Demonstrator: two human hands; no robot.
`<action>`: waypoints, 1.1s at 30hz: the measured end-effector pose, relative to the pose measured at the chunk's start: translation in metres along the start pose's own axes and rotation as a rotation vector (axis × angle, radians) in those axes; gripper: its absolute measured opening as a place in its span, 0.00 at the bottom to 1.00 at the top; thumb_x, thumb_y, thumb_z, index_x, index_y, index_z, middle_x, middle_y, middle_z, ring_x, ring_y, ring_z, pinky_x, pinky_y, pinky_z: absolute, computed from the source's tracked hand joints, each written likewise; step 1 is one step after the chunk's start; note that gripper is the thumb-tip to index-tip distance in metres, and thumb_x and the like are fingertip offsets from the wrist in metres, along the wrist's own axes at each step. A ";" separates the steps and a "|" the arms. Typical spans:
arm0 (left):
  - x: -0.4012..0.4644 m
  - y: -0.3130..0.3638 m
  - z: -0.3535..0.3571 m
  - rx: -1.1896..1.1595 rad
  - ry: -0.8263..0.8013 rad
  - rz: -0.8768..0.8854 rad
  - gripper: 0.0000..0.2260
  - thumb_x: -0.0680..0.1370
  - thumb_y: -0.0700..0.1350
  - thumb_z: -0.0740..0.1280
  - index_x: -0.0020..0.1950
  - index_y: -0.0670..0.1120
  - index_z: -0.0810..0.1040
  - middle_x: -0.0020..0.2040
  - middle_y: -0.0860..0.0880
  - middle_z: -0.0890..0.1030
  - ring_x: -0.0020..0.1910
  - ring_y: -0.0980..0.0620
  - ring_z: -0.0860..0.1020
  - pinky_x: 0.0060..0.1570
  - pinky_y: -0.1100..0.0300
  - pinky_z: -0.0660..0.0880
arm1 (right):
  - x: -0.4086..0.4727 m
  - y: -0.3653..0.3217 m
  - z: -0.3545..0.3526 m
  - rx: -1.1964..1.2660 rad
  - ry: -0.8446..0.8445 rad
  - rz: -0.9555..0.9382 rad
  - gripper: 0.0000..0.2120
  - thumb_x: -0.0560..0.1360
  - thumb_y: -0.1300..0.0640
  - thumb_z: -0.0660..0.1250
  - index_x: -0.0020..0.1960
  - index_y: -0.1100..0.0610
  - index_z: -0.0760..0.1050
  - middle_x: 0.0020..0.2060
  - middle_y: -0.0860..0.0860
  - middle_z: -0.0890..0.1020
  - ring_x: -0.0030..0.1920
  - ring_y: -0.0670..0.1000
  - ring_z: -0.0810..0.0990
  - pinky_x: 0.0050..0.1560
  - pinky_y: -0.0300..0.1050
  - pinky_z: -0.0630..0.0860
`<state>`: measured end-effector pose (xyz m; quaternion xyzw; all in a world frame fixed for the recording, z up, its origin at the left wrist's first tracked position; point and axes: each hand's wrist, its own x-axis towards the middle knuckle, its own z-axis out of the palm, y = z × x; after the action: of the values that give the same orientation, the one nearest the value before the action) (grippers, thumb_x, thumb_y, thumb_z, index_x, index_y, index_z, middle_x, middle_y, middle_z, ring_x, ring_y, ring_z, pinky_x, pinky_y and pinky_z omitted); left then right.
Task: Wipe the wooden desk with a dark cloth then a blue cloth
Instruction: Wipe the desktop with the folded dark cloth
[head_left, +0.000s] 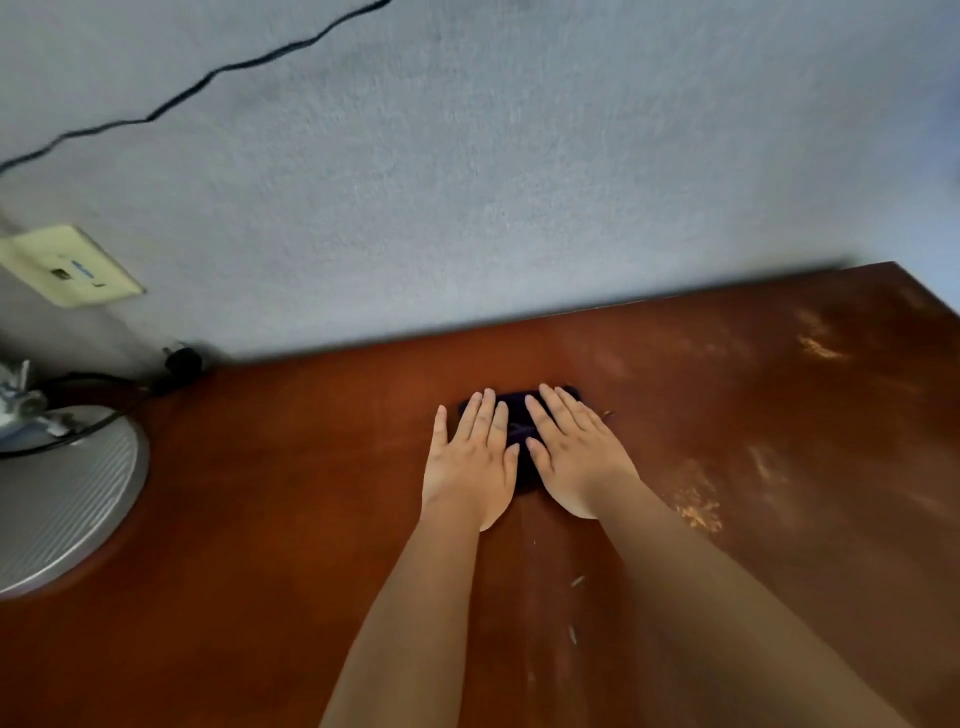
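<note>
Both forearms extend forward from the lower edge of the view and converge near the middle of the wooden worktop (322, 467). The left hand (470, 460) lies palm down with its fingers (485, 415) straight and close together, the little finger spread slightly outward. The right hand (576, 457) lies palm down just beside it, fingers straight and angled a little toward the left. Neither hand is curled round anything; both press flat on the dark cloth (519, 423).

The dark cloth is folded small and lies flat on the worktop beneath both palms, only its far edge and a strip between the two hands showing. It sits near the rear edge of the worktop, where the surface meets the textured wall (467, 182).

Pale scuffs and crumbs (698, 512) mark the worktop to the right of the right forearm. A round ribbed fan base (62, 499) stands at the left. A wall plate (70, 266) and a black cable (208, 80) are on the wall.
</note>
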<state>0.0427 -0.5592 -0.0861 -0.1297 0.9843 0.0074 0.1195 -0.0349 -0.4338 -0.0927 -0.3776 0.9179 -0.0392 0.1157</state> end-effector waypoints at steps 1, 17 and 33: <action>-0.009 0.002 0.003 0.004 -0.003 0.002 0.25 0.84 0.54 0.39 0.79 0.46 0.39 0.79 0.48 0.39 0.77 0.52 0.36 0.75 0.46 0.37 | -0.009 -0.003 0.002 -0.002 -0.002 0.000 0.26 0.83 0.46 0.41 0.78 0.53 0.40 0.78 0.50 0.41 0.77 0.48 0.39 0.74 0.43 0.38; 0.050 -0.022 -0.004 0.015 0.009 0.013 0.25 0.83 0.54 0.39 0.79 0.48 0.39 0.79 0.49 0.38 0.77 0.53 0.36 0.75 0.45 0.38 | 0.051 0.010 -0.009 -0.012 0.011 -0.046 0.26 0.83 0.46 0.42 0.78 0.52 0.41 0.78 0.49 0.42 0.77 0.47 0.39 0.74 0.43 0.37; 0.072 -0.026 -0.013 -0.041 0.004 -0.035 0.25 0.84 0.53 0.40 0.79 0.46 0.40 0.79 0.48 0.39 0.77 0.52 0.37 0.75 0.46 0.38 | 0.078 0.013 -0.020 -0.026 -0.008 -0.032 0.26 0.83 0.47 0.41 0.78 0.53 0.40 0.78 0.50 0.42 0.77 0.48 0.39 0.74 0.44 0.38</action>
<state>-0.0214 -0.6033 -0.0900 -0.1492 0.9818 0.0254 0.1149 -0.1023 -0.4792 -0.0899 -0.3938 0.9117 -0.0275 0.1140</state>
